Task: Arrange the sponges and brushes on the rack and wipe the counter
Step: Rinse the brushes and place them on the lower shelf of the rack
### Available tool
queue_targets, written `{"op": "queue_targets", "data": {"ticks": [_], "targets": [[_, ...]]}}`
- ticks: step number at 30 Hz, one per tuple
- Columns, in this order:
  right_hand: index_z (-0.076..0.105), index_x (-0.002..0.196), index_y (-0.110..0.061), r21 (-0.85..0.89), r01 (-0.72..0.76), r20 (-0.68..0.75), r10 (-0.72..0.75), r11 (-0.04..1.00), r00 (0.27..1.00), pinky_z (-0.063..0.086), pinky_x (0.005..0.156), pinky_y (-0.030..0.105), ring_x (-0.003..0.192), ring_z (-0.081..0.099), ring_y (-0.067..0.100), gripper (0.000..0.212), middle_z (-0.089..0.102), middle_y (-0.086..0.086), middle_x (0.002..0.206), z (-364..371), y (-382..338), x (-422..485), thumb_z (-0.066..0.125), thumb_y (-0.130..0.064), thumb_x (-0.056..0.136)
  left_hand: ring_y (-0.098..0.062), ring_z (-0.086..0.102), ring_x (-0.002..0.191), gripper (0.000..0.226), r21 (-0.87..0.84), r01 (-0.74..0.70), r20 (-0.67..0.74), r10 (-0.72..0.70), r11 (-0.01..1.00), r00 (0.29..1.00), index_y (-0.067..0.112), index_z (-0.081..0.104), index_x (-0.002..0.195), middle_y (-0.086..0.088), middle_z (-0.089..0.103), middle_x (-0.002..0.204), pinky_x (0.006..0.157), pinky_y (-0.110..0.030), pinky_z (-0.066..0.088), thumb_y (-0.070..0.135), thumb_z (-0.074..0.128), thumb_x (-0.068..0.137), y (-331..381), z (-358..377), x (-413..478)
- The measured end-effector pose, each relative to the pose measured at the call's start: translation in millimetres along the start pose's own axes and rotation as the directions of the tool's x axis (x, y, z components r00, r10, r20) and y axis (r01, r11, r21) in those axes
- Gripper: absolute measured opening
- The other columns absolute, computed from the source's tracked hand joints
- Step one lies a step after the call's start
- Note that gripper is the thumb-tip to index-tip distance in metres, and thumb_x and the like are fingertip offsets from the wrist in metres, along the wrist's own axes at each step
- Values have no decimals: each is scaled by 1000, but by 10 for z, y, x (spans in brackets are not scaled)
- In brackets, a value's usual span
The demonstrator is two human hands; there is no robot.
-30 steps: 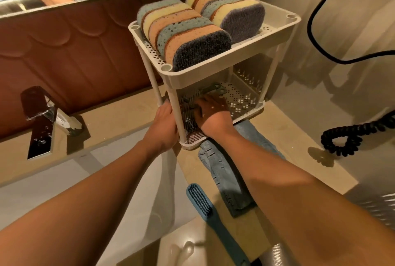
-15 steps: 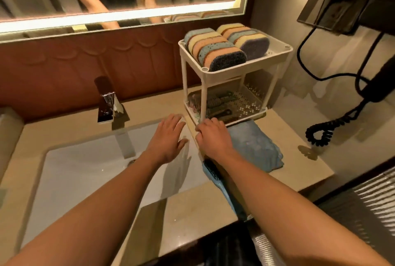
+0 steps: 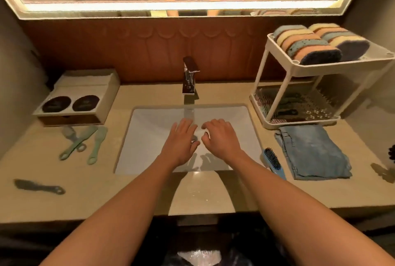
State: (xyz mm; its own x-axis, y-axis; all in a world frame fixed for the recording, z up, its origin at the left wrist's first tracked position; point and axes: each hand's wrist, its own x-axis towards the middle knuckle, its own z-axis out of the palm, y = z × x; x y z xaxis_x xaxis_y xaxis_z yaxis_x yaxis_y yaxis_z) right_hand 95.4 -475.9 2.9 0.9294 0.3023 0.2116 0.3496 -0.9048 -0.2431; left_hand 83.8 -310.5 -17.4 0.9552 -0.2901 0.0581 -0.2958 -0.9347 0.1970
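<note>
Brush (image 3: 272, 163) lies right of right hand (image 3: 220, 137), handle toward front edge; left hand (image 3: 180, 141) farther. Both empty, fingers loose.

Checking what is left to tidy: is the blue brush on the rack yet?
No, the blue brush lies on the counter between the sink and the folded cloth, outside the rack.

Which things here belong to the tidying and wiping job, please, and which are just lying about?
Job: rack, sponges, blue brush, green brushes, dark brush, blue cloth, counter.
Not part of it: tap, sink, box.
</note>
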Motion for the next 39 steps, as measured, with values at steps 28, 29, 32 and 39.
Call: {"op": "queue_targets", "data": {"ticks": [28,29,32,39], "targets": [[34,153,-21,235,438,389,-497,868,776,29,117,48,146,27,30,58,26,7,163,1068,-2860,687,36,-48,102,-29,24,146,50,-38,588,-184,-584,808,790,15,44,148,-11,32,159,123,-40,11,5,49,99,-2662,-700,-2149],[29,155,-23,243,445,403,-507,862,762,26,119,49,148,22,30,59,21,6,165,1095,-2920,711,34,-50,102,-31,22,147,51,-37,593,-151,-591,804,792,14,44,148,-11,30,160,122,-39,12,4,49,99,-2714,-727,-2236],[21,157,-26,219,448,472,-496,867,729,18,121,51,152,10,31,61,13,5,167,1168,-3048,769,28,-53,103,-31,20,148,58,-3,608,-90,-606,794,790,14,47,146,-13,27,161,124,-40,9,2,60,90,-2905,-694,-2475],[56,128,-14,165,492,385,-515,855,766,40,97,42,113,48,29,43,56,12,127,1311,-2981,696,29,-38,105,-27,37,133,34,-94,633,-110,-640,768,760,12,64,124,-9,49,141,92,-43,50,2,57,92,-2985,-523,-2601]]}}
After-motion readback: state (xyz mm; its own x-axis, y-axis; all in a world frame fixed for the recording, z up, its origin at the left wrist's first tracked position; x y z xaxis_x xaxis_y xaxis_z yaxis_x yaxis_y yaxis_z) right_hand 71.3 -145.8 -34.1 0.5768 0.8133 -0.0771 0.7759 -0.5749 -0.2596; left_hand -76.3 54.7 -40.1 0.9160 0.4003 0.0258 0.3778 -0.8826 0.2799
